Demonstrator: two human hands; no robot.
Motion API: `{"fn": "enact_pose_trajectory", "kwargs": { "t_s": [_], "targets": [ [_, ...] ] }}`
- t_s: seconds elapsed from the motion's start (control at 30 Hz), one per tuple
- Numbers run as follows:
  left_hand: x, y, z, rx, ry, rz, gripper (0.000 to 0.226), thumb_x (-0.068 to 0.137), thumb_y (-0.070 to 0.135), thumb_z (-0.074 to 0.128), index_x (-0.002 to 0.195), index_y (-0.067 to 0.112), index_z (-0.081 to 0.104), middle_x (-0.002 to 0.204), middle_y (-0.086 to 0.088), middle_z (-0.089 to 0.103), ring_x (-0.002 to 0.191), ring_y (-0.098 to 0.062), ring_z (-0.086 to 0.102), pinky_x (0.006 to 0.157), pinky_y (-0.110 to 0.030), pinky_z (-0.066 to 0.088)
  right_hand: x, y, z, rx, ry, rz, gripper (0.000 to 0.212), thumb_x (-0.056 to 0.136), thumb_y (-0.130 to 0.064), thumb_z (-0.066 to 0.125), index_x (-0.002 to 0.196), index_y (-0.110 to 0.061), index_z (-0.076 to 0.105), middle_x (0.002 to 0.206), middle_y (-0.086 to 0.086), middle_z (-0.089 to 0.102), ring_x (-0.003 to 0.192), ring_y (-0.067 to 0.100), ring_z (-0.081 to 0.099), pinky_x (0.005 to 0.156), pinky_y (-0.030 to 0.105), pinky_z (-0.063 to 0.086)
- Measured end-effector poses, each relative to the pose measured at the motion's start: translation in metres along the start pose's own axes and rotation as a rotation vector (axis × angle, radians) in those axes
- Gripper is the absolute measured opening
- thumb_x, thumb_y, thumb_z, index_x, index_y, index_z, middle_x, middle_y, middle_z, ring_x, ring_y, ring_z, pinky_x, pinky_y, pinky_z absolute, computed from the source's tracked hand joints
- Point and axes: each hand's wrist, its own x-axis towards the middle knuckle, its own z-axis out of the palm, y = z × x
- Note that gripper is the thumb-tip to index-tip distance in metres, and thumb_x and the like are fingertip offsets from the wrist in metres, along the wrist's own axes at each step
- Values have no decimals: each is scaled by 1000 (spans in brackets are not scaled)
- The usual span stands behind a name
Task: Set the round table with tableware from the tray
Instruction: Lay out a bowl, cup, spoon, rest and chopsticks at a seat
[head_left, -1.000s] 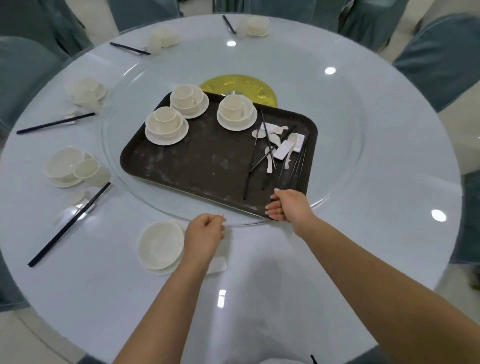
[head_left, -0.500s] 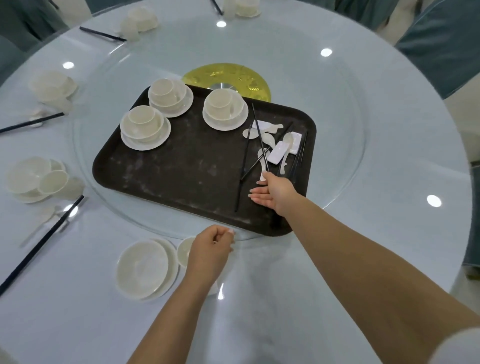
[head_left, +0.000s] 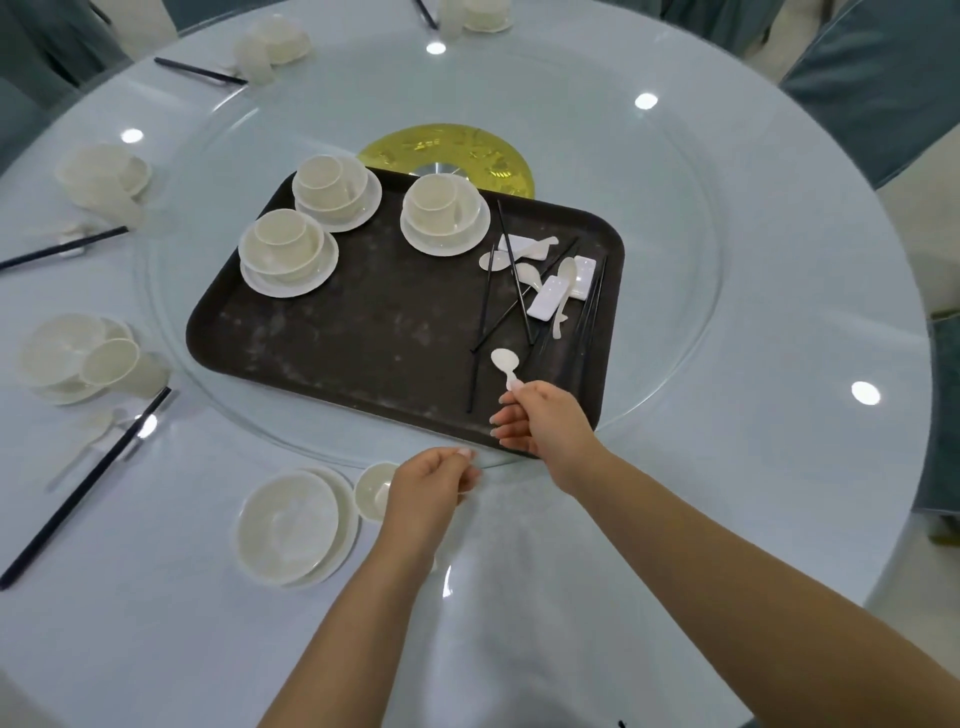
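I had the right hand (head_left: 545, 421) pinching a white spoon (head_left: 505, 365) by its handle, bowl pointing away, just over the tray's (head_left: 363, 338) near right corner. The left hand (head_left: 431, 488) hung loosely curled, holding nothing (just beside the cup (head_left: 373, 491) and bowl (head_left: 288, 525) on the table (head_left: 779, 467)).

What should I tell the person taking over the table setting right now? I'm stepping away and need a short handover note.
Right hand: pinches a white spoon by its handle, above the tray.
Left hand: loosely curled over the table edge, by the small cup; whether it holds anything is unclear.
Near setting: bowl on plate and the cup are down; no spoon or chopsticks yet.
Done: several settings along the left and far rim have dishes and chopsticks.
Left: three stacked dish sets, chopsticks, spoons and rests remain on the tray.
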Motion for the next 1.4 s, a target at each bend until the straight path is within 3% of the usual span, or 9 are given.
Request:
{"fn": "enact_pose_trajectory", "kwargs": {
  "t_s": [0.07,0.2,0.33,0.6,0.8,0.9,1.0,1.2,1.4],
  "targets": [
    [-8,1,-2,-65,-13,-31,20,95,26,55,84,22,71,80,3,75,85,-14,69,81,-29,54,-20,9,1,-6,-42,-11,26,102,-24,47,89,-7,62,67,7,68,55,14,64,53,23,54],
    [-25,1,-10,-216,-174,-67,35,101,37,43,98,17,71,92,-2,76,91,-15,72,77,-28,53,-62,27,8,-10,-200,-28,26,101,-25,48,89,-8,63,72,8,70,59,17,66,57,26,54],
    [-39,-3,-18,-430,-193,-137,45,100,42,45,99,6,71,74,-11,64,65,-24,61,60,-35,49,-96,41,16,-109,-336,-100,30,103,-26,44,90,-9,64,74,8,70,61,18,65,60,27,55],
    [-59,-22,-39,-298,-11,-45,22,96,23,53,94,13,73,85,-7,71,76,-19,66,70,-31,53,-117,74,22,-367,-354,-154,29,101,-32,47,91,-11,65,74,-1,68,61,12,64,59,21,53],
    [-67,-58,-64,-121,85,25,24,99,23,51,89,23,72,79,2,75,83,-16,69,80,-29,54,-106,96,19,-497,-300,-114,23,96,-34,56,91,-13,63,80,4,71,61,12,65,64,27,55],
    [-70,-83,-81,-13,136,50,26,97,27,54,81,27,74,67,10,69,70,-6,64,71,-23,52,-95,108,20,-657,-226,-177,16,93,-33,60,93,-17,63,80,-2,70,64,11,66,70,31,56],
    [-73,-108,-96,57,171,30,34,93,34,58,66,16,69,54,8,58,56,-9,52,62,-22,44,-83,119,24,-874,-172,-283,11,91,-34,61,96,-25,61,82,-12,61,77,11,62,67,22,46],
    [-73,-130,-101,-30,164,-103,27,93,22,61,73,12,76,59,4,69,47,1,58,49,-11,45,-63,132,44,-1173,-198,-355,48,93,-35,60,137,-25,46,123,0,53,105,16,56,87,25,42],
    [-70,-141,-88,-99,104,-213,19,92,20,64,84,10,77,75,-3,75,52,-3,60,55,-16,46,-51,141,58,-1336,-221,-350,42,94,-25,56,135,-27,50,126,3,49,108,22,57,88,31,47]
  ]
}}
